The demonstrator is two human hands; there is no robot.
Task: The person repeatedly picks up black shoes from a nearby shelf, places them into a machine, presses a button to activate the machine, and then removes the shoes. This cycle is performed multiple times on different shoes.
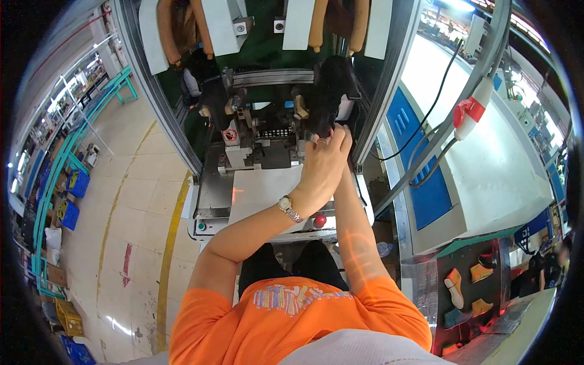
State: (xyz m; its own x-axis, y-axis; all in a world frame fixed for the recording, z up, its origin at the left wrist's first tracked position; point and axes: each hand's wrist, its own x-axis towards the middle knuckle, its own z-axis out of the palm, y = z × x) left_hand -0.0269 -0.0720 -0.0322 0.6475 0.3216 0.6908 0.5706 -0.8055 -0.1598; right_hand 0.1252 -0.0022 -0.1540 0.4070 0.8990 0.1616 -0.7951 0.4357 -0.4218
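Observation:
Both hands are together at the right-hand station of a machine, at the lower end of a black shoe upper [334, 82] mounted there. My left hand [323, 161], below a wristwatch [289, 208], has its fingers closed on the upper's lower edge. My right hand [345, 141] is mostly hidden behind the left. Its forearm reaches straight up to the same spot, but its grip does not show. A second black upper [210, 91] sits at the left-hand station, with no hand on it.
Metal clamps [246, 118] stand between the stations. A white sheet [258, 185] covers part of the machine's table, with a red button [320, 221] and a green button [202, 226] at its front edge. Shoe parts [454, 287] lie on a rack at right. A cable-hung red-and-white connector [471, 112] is beside the frame.

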